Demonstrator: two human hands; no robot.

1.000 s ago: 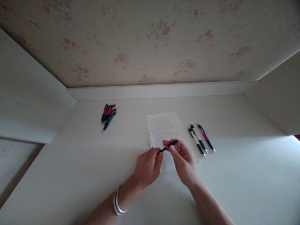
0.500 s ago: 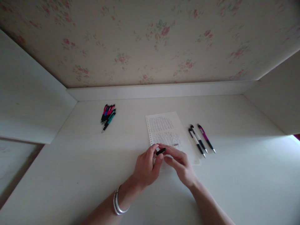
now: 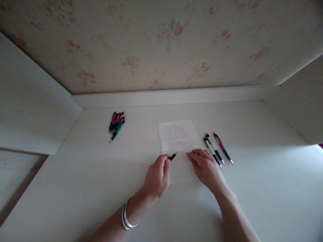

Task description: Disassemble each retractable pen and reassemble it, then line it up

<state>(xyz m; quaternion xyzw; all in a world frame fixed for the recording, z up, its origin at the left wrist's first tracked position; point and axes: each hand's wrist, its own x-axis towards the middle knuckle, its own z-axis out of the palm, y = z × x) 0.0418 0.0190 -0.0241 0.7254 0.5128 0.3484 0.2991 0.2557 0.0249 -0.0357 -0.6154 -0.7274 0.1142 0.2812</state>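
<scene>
My left hand (image 3: pixel 157 174) is closed round a pen (image 3: pixel 172 157); its black front end sticks out past my thumb and points up and right over the paper. The rest of the pen is hidden in my fist. To the right, my right hand (image 3: pixel 207 168) reaches over the sheet with thumb and fingertips pinched together near the writing. Whatever lies between those fingertips is too small to make out. Beneath both hands lies a white sheet of paper (image 3: pixel 176 132), covered in handwriting, with punched holes along its left edge.
Right of the paper lie two white-and-black pens (image 3: pixel 211 146) and a purple-and-black pen (image 3: pixel 222 146), close to my right hand. A pile of several coloured pens (image 3: pixel 117 124) sits at the back left. White panels and a papered wall (image 3: pixel 161 50) enclose the white desk (image 3: pixel 113 178).
My hands have parted: the right moved right and slightly up, its fingers coming together in a pinch. The left stays near its place, and the pen's tip now points more upward.
</scene>
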